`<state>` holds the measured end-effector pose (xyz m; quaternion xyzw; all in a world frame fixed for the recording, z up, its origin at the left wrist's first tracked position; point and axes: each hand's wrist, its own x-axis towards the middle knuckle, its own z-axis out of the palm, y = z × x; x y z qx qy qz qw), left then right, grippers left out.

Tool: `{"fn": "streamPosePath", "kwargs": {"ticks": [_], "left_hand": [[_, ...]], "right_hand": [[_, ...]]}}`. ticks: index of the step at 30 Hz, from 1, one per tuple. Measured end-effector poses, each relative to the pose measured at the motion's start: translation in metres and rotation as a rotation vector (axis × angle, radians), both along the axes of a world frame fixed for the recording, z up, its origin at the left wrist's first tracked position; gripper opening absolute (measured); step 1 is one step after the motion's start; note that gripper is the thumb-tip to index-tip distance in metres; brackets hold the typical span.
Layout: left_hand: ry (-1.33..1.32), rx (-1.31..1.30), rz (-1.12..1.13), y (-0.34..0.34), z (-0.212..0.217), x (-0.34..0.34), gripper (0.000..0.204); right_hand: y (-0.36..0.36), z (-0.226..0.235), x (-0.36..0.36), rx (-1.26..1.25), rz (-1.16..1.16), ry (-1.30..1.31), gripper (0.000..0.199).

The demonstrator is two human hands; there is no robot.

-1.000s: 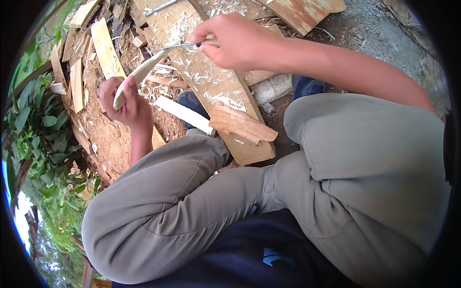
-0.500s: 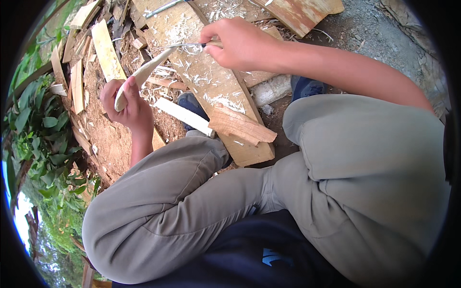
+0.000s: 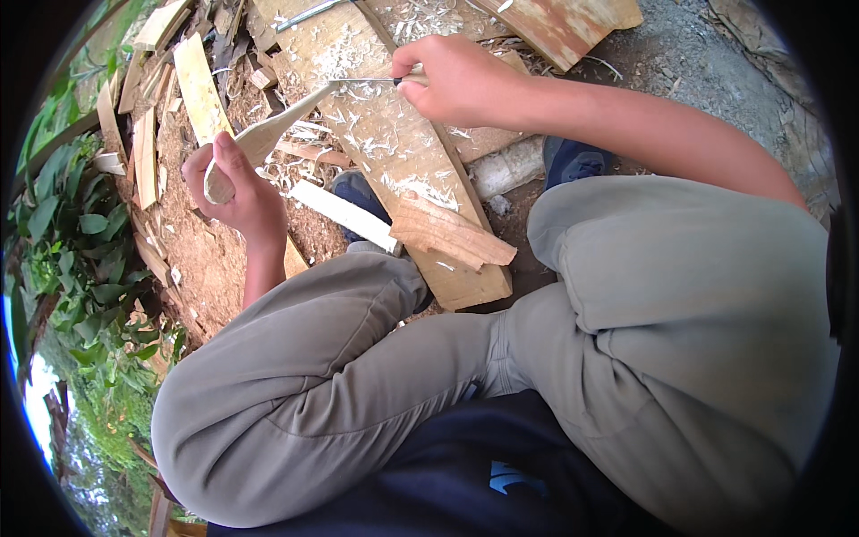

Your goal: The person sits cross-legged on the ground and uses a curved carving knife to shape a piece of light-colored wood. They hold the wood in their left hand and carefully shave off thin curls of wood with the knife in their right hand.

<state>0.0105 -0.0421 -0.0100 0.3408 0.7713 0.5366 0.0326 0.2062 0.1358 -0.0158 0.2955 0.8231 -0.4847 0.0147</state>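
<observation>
My left hand (image 3: pixel 249 199) is closed around the broad, rounded end of a pale carved wooden piece (image 3: pixel 276 132), which tapers up and to the right. Its wider face shows; whether it is hollowed I cannot tell. In my right hand (image 3: pixel 463 88) is a carving knife (image 3: pixel 367 80), the fingers wrapped round its handle. The thin blade points left and meets the narrow tip of the wooden piece. Both are held above a long thick plank (image 3: pixel 371 134) strewn with curled shavings.
A reddish wood offcut (image 3: pixel 447 231) lies across the plank's near end, beside a pale strip of wood (image 3: pixel 344 215). A metal tool (image 3: pixel 309 13) rests at the plank's far end. Loose boards and leafy plants (image 3: pixel 89 224) are at left. My bent legs (image 3: pixel 385 358) fill the front.
My right hand and the knife have moved a little to the right. The wooden piece has turned in my left hand, showing more of its broad face.
</observation>
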Motion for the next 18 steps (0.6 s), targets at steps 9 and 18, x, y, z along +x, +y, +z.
{"fn": "streamPosePath", "kwargs": {"ticks": [9, 18], "left_hand": [[0.018, -0.063, 0.046, -0.001, 0.003, -0.004, 0.024], [-0.032, -0.059, 0.087, -0.004, 0.0, -0.007, 0.029]], "right_hand": [[0.009, 0.008, -0.002, -0.073, 0.032, -0.044, 0.025], [0.009, 0.019, -0.009, -0.007, 0.072, -0.047, 0.029]]}}
